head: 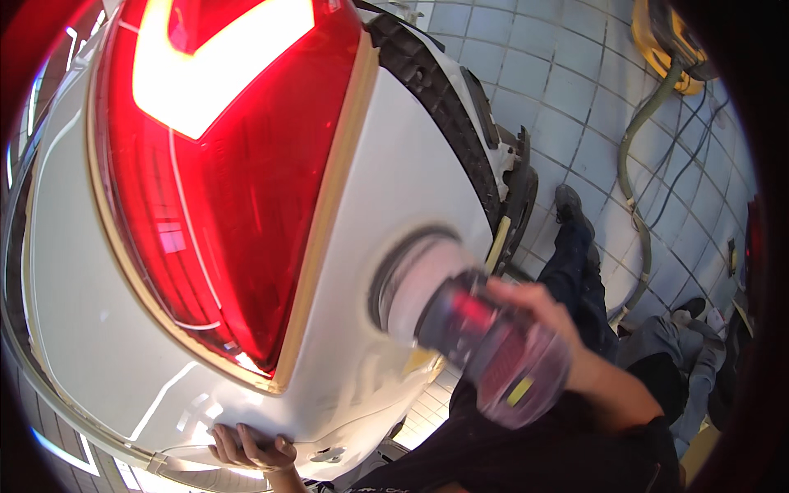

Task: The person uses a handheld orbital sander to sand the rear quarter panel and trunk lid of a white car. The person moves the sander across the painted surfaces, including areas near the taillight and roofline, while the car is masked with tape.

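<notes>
My right hand (pixel 548 320) grips a handheld power sander or polisher (pixel 468 326), blurred by motion. Its round pad (pixel 407 283) lies against the white rear body panel (pixel 400 148) of a car, right of the lit red tail lamp (pixel 246 185). Beige masking tape (pixel 327 222) borders the lamp along its edges. Lower left, my left hand (pixel 253 448) rests on the panel below the lamp, fingers apart and holding nothing. A small opening (pixel 328 455) in the panel is beside that hand.
A dark bracket strip (pixel 431 98) runs along the panel's edge. On the tiled floor (pixel 555 80), a yellow machine (pixel 672 43) has a green hose (pixel 641 117) and thin cables trailing. Another person in grey trousers (pixel 647 345) is low at the right.
</notes>
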The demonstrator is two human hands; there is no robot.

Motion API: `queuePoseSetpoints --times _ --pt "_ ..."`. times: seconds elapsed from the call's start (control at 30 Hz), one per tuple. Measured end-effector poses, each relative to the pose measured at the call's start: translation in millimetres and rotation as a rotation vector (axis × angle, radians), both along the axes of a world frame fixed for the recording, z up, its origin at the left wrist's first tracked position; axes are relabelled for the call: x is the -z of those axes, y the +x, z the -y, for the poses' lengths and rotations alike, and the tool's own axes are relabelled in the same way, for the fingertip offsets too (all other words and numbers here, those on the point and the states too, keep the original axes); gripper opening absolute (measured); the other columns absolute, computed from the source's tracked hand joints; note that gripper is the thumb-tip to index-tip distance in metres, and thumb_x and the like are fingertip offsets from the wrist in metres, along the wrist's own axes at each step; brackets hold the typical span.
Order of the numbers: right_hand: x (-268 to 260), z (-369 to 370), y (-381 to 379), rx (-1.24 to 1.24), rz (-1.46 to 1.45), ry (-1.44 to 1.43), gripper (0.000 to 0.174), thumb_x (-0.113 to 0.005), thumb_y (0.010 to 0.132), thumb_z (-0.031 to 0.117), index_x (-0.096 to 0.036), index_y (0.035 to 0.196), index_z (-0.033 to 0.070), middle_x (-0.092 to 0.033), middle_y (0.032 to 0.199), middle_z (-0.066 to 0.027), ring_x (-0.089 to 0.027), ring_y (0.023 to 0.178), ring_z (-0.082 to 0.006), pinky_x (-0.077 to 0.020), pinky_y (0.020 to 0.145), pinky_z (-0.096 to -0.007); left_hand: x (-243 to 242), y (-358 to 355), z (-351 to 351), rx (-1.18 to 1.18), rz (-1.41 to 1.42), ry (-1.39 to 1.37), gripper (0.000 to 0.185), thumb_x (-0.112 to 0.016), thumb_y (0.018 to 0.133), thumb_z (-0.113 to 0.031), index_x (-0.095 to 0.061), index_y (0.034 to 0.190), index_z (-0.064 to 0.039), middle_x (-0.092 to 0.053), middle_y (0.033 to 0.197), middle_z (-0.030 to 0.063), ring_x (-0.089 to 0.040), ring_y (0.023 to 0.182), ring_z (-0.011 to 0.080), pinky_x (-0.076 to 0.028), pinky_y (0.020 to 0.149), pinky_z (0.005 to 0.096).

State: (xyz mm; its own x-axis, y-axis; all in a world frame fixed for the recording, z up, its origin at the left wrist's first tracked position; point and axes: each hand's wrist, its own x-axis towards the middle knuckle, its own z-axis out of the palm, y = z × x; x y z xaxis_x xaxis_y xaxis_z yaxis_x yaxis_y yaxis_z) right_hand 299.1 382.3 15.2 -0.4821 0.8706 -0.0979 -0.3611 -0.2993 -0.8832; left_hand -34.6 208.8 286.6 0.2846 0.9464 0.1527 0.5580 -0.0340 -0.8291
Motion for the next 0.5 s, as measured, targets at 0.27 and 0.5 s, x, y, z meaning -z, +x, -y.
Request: queuePoseSetpoints --times 0.27,0.5 --pt "-0.6 -32.6 32.6 -0.259 0.026 -0.024 0.063 -0.074 0.091 0.011 -0.047 0.147 -0.001 -0.066 0.132 -0.0180 -0.069 0.117 -0.0273 -0.0552 0.101 -0.0366 1.0 0.5 0.9 -0.012 0.010 0.010 0.063 -0.035 0.106 -0.053 -0.051 0.141 -0.004 -0.052 0.144 0.0291 -0.049 0.135 0.0444 -0.032 0.114 0.0629" --pt "-33.4 31.9 -9.1 -0.137 -0.014 0.221 0.086 -0.087 0.083 0.029 -0.042 0.150 -0.002 -0.071 0.121 -0.0229 -0.076 0.100 -0.0328 -0.0598 0.089 -0.0362 3.8 2.6 -2.9 0.000 0.015 0.034 0.062 -0.034 0.108 -0.054 -0.054 0.138 -0.004 -0.053 0.143 0.0284 -0.051 0.133 0.0437 -0.032 0.114 0.0619"
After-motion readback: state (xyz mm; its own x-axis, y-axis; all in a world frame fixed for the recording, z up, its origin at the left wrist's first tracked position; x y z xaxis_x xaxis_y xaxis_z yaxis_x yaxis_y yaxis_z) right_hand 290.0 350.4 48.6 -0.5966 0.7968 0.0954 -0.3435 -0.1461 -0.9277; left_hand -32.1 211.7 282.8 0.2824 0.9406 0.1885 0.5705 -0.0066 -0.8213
